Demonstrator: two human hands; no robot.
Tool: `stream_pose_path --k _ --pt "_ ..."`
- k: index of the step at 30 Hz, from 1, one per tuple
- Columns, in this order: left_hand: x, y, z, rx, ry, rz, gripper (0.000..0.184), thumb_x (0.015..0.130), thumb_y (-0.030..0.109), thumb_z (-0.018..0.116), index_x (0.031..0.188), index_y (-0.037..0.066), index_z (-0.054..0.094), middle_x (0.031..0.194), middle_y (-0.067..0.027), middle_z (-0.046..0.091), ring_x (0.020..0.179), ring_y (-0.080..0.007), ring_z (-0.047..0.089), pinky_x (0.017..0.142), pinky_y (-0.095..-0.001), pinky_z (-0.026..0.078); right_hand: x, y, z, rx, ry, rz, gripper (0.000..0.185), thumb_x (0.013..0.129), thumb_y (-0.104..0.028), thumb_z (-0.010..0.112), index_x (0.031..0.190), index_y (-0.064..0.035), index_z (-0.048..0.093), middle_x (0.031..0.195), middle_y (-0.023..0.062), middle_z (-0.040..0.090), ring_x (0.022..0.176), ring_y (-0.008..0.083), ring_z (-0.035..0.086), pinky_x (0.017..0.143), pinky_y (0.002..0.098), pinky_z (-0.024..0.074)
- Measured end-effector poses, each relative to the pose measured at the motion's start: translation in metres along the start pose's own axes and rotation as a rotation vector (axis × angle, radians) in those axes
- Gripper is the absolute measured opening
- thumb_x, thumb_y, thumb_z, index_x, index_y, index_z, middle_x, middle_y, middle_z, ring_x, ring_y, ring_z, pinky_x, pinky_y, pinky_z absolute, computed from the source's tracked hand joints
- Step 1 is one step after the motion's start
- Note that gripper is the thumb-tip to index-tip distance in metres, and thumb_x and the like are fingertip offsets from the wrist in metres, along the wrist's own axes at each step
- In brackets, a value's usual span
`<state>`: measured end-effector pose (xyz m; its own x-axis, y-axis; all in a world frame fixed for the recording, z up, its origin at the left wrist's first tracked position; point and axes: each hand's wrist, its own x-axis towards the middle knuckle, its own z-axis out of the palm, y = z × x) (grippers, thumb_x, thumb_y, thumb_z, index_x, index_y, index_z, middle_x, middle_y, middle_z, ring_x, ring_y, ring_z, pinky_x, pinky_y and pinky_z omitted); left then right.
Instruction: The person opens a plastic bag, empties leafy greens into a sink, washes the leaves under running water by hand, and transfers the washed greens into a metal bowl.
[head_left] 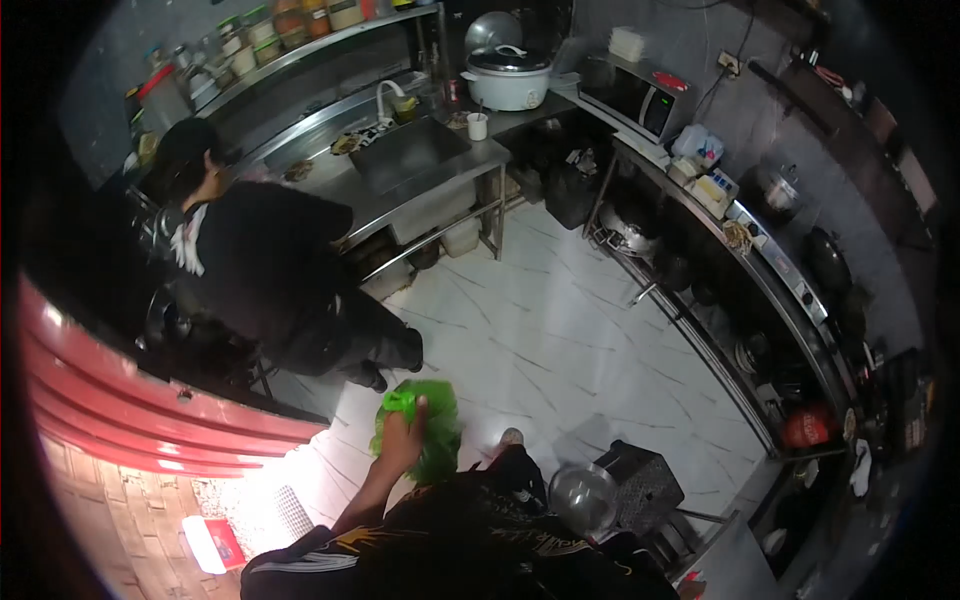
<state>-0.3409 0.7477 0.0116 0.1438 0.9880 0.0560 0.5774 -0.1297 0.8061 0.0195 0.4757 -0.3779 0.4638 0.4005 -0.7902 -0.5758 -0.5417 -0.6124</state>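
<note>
One bag (440,428) | bright green, crumpled | top in left hand (402,440)

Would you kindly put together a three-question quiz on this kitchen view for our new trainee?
1. Which hand, left or right, holds the green bag?
2. True or false: the white cup stands on the metal counter beside the sink basin.
3. The other person wears: (a) a red top; (b) a black top; (c) a yellow top.

Key: 1. The left hand. 2. True. 3. b.
</note>
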Motion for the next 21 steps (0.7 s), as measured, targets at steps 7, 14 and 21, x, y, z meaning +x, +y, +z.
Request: stream_pose_path --k 7,14,21 --pt "0.183 0.031 0.053 -0.224 -0.038 -0.078 0.033 0.102 0.026 0.049 0.085 -0.001 0.057 0.071 -0.0138 0.056 0.064 -0.0295 0.053 0.062 -0.0445 0.041 0.146 -0.219 0.052 0.457 -0.211 0.110 0.016 0.087 -0.022 0.058 0.083 -0.0068 0.055 0.074 0.0072 0.058 0.051 0.0161 0.053 0.038 0.0266 0.0412" --pt "0.360 -0.010 0.114 -0.110 0.150 0.354 0.027 0.100 0.025 0.054 0.108 0.000 0.060 0.086 -0.0179 0.061 0.078 -0.0366 0.057 0.075 -0.0457 0.047 0.200 -0.444 0.196 0.416 -0.380 0.103 0.028 0.076 -0.004 0.057 0.103 0.0031 0.056 0.091 0.0116 0.066 0.072 0.0234 0.067 0.061 0.0307 0.0586" --pt "0.533 0.011 0.074 -0.396 0.125 -0.079 0.028 0.098 0.021 0.057 0.118 0.001 0.059 0.090 -0.0214 0.064 0.076 -0.0408 0.062 0.070 -0.0501 0.049 0.260 -0.553 0.380 0.391 -0.610 -0.039 0.044 0.074 0.000 0.057 0.118 0.0011 0.055 0.111 0.0119 0.065 0.094 0.0276 0.067 0.080 0.0346 0.0594"
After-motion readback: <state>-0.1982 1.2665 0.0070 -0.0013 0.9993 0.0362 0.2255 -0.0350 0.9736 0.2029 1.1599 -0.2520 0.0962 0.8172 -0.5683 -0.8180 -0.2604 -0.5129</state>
